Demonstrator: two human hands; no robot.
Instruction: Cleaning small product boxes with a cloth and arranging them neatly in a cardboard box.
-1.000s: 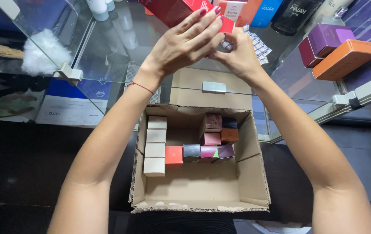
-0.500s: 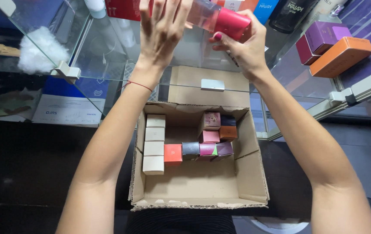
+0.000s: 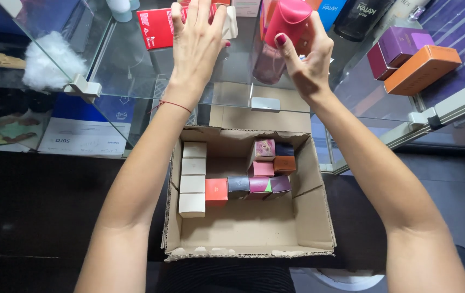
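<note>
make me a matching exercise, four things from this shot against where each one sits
Things:
1. pink-capped bottle
2. red box
3. orange box
4. cream boxes

Places:
A. in a column along the left wall of the cardboard carton
B. on the glass shelf at far right
C. in the right hand
D. on the glass just left of the left hand

Pairs: 1-C, 2-D, 3-B, 4-A

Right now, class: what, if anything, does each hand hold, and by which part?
The right hand grips a pink-capped bottle around its upper body, just under the cap. The left hand lies flat against a red box; whether its fingers actually grip it cannot be told.
</note>
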